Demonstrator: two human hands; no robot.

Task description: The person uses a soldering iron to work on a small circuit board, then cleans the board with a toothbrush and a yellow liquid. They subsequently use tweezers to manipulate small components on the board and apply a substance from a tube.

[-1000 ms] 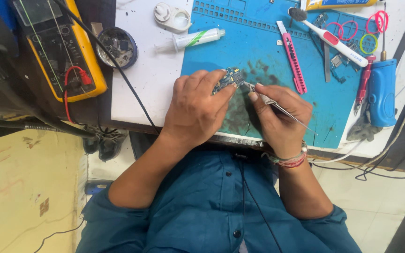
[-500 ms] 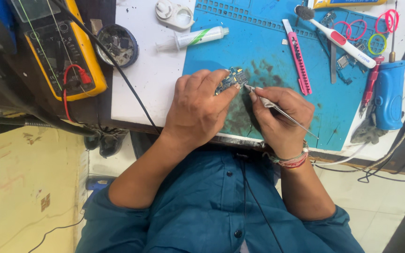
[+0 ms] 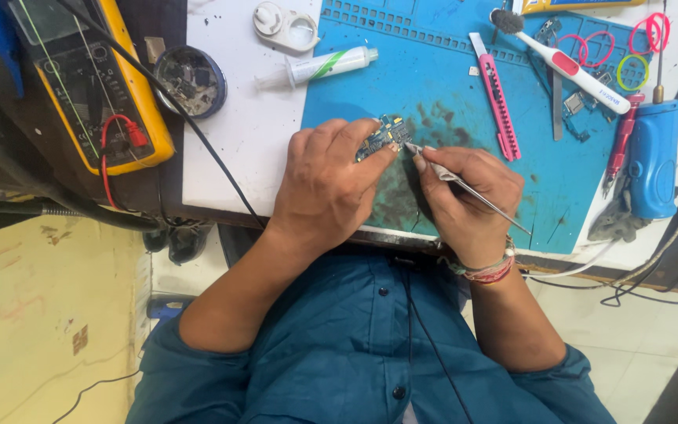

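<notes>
Here, the left hand point(image 3: 327, 184) lay on the blue work mat point(image 3: 449, 86), its fingers curled together and pinching a small circuit board point(image 3: 382, 135) at the board's near edge. The right hand point(image 3: 464, 196) gripped metal tweezers point(image 3: 464, 187) between thumb and forefinger, pen-fashion; the tips met the board's right edge, though actual contact could not be confirmed at this resolution. A pink utility knife point(image 3: 496, 106) lay just right of the board. A white syringe tube point(image 3: 323, 67) rested above the left hand. A yellow multimeter point(image 3: 92, 86) stood well apart at far left.
</notes>
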